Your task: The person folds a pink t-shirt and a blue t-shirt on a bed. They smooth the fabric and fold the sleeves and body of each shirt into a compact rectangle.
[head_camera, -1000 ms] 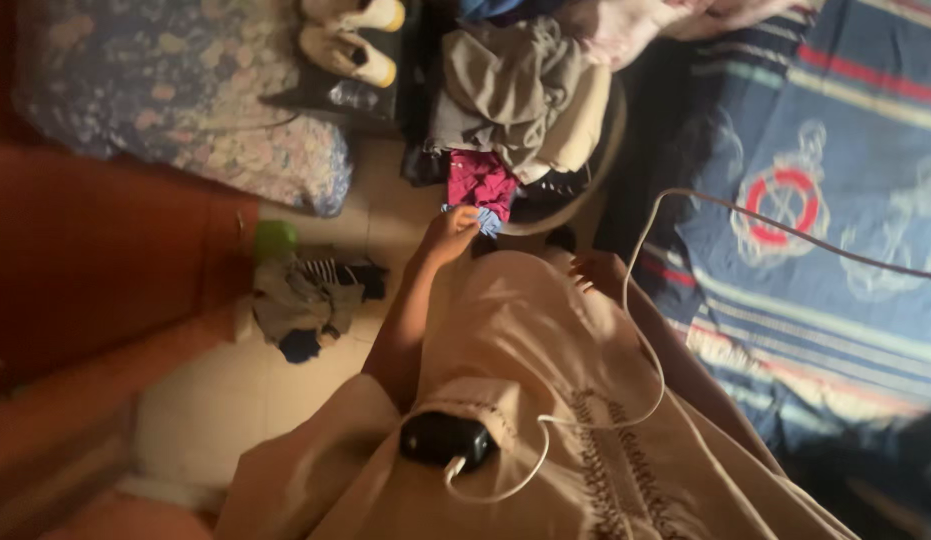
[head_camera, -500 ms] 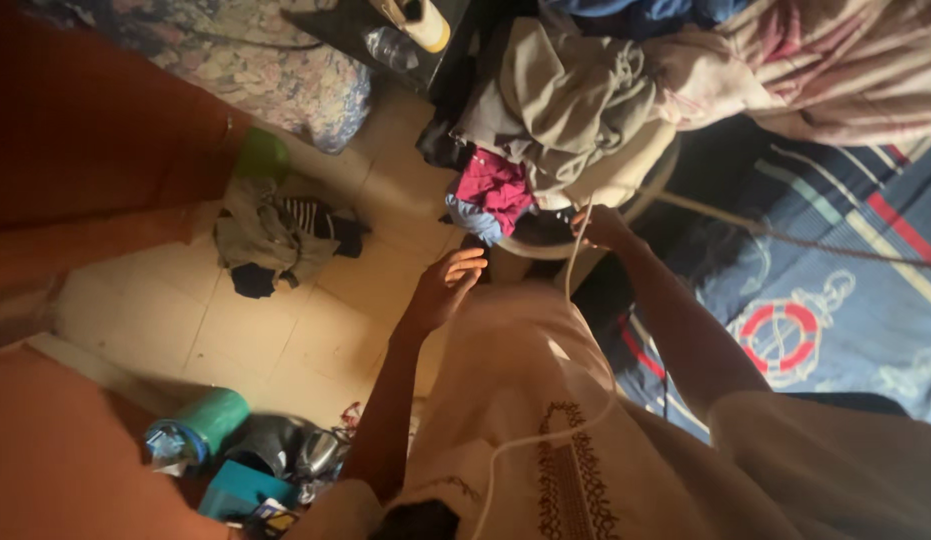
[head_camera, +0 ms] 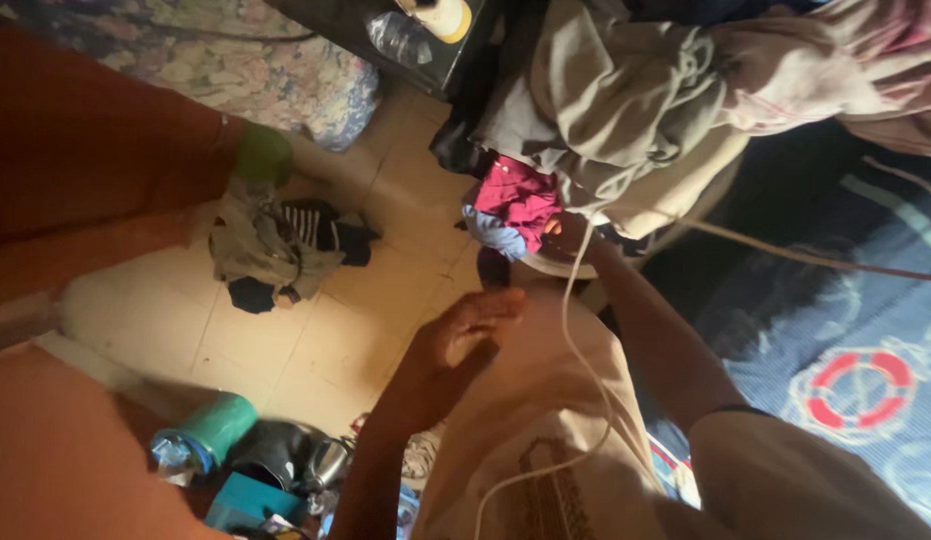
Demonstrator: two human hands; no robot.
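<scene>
- Since half a second ago the view has swung a little lower and closer: the right hand [head_camera: 565, 235], which rested at the rim of the pale round basket [head_camera: 685, 215], now reaches to the lower edge of the heap of clothes, against the magenta crumpled garment [head_camera: 520, 195].
- The left hand [head_camera: 465, 335] has dropped back from the heap and now hangs over the beige tiled floor [head_camera: 285, 350], closer to the person's cream embroidered tunic [head_camera: 545, 400].
- A second ago it was the left hand that touched the blue and magenta cloth; the contact has passed from left to right, so the work at the heap now sits with the right hand.
- Right hand: fingers curled toward the magenta garment and the small light-blue cloth [head_camera: 493, 232] just beside it. It touches the fabric, but whether it has pinched a fold or only rests there I cannot tell; the hand is dim and partly behind the white cable [head_camera: 575, 330].
- Left hand: loosely spread, fingers extended and slightly bent, palm turned sideways. It holds nothing and touches nothing.
- The magenta garment lies at the bottom front of the heap, under a large grey-beige bundle of cloth [head_camera: 625, 110], spilling over the basket's near rim.
- Around: a small pile of grey, striped and dark clothes [head_camera: 275, 245] on the floor well to the left, a green plastic cup [head_camera: 217, 425] among clutter at the lower left, a blue bedspread with a red-and-white ring pattern [head_camera: 855, 385] at the right.
</scene>
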